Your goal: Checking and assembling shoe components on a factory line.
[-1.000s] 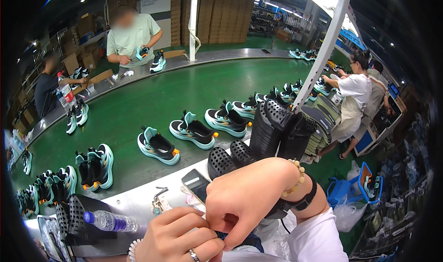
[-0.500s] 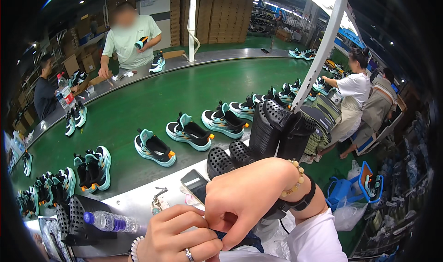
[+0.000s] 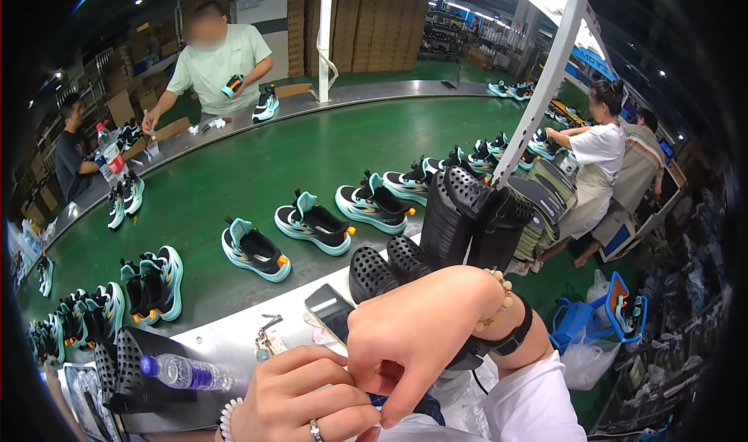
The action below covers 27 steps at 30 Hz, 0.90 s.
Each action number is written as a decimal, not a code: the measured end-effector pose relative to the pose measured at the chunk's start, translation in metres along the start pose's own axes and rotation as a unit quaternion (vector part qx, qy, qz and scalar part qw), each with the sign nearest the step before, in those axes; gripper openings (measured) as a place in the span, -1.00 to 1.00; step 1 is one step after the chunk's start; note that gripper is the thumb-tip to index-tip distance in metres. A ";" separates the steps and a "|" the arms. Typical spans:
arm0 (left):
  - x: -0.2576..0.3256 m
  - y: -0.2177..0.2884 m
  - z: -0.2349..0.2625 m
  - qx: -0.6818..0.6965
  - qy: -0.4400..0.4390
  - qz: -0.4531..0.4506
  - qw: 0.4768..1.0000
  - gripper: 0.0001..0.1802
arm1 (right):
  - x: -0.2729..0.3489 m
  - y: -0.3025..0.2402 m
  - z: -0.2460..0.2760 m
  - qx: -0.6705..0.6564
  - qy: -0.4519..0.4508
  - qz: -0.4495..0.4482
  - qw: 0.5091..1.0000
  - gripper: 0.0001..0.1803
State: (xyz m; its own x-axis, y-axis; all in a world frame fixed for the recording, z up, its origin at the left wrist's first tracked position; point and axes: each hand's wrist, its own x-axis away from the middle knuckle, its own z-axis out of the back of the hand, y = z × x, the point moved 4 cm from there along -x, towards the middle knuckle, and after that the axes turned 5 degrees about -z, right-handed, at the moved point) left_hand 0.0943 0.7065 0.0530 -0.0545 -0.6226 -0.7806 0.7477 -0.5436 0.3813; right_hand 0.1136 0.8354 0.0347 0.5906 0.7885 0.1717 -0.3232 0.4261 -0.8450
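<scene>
My right hand [image 3: 425, 337] is bent down at the wrist, its thumb and fingers curled together against the fingertips of my left hand [image 3: 315, 395]. Both hands are closed, and whatever lies between their fingertips is hidden. Just beyond them on the white ledge are a smartphone [image 3: 330, 309] and a bunch of keys [image 3: 269, 339]. To the left of my left hand lies a clear bottle with a purple cap [image 3: 187, 373]. Black perforated forms [image 3: 372, 274] stand beyond my right hand.
Black and turquoise sneakers [image 3: 313, 224] line the green conveyor belt [image 3: 312, 150]. Tall black forms [image 3: 452, 220] and a white post [image 3: 545, 76] rise at right. Across the belt a person [image 3: 222, 60] holds a shoe. Another person [image 3: 600, 150] works at right, near a blue basket [image 3: 576, 317].
The sneakers on the belt have shifted slightly left. The person across has moved a hand left to a small white cup. My hands have barely moved.
</scene>
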 end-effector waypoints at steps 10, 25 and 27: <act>-0.003 -0.001 -0.006 -0.004 0.002 -0.005 1.000 -0.73 | 0.005 -0.001 0.003 -0.003 0.001 0.006 1.000 -0.57; -0.007 -0.008 -0.012 0.001 0.007 -0.006 1.000 -0.72 | 0.012 0.006 0.004 -0.024 0.016 0.015 0.999 -0.57; -0.008 -0.008 -0.013 0.002 0.005 -0.008 1.000 -0.72 | 0.012 0.007 0.004 -0.019 0.016 0.018 1.000 -0.56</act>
State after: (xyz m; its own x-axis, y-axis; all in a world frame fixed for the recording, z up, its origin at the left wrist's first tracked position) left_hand 0.0972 0.7229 0.0494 -0.0588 -0.6085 -0.7914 0.7441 -0.5552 0.3716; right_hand 0.1155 0.8498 0.0327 0.6017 0.7889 0.1248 -0.3166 0.3791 -0.8695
